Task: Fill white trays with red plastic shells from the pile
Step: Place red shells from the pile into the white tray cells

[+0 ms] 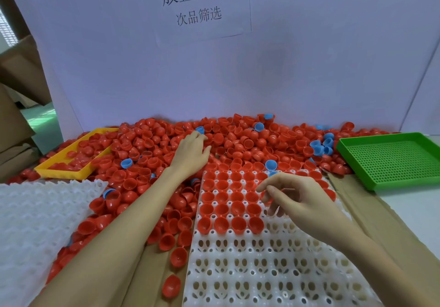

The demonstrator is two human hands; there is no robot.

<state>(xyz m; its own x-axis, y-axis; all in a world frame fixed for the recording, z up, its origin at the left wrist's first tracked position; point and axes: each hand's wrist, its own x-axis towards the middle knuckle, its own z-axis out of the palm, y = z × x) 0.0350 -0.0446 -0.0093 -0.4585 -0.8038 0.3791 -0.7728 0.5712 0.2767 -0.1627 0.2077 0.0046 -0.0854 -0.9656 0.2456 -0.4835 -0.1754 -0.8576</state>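
Over the white tray [250, 271], the right hand [297, 202] hovered loosely curled—apparently empty—while the left hand [190, 154] rested spread on the pile of red shells [147, 144]. Best practice: seat each shell cup-up, row by row—skip blue ones [271, 164].

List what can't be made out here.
- Head view: the right hand covers part of the white tray, so those cups' fill is hidden.
- The left hand lies palm down on the red pile; any shell under it is unseen.
- The green tray is cut off at the right edge.
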